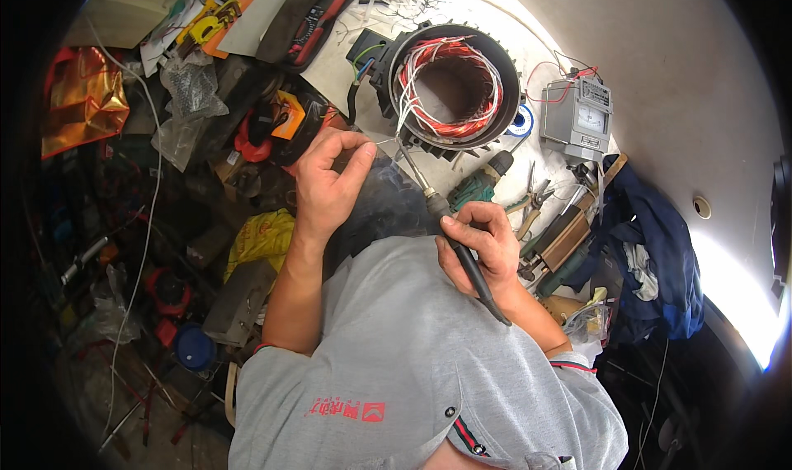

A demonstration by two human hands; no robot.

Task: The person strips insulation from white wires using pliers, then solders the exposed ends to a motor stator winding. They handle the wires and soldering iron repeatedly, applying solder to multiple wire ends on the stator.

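Well, a soldering iron (436, 206) is held (right hand (488, 246)).

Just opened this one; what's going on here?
A person works with bare hands at a cluttered bench. The right hand grips a soldering iron, its tip angled up to the white leads hanging from the red-and-white windings in a round, dark housing. The left hand pinches a thin strand beside the tip; actual contact there is too small to confirm. A green drill and grey meter sit nearby.
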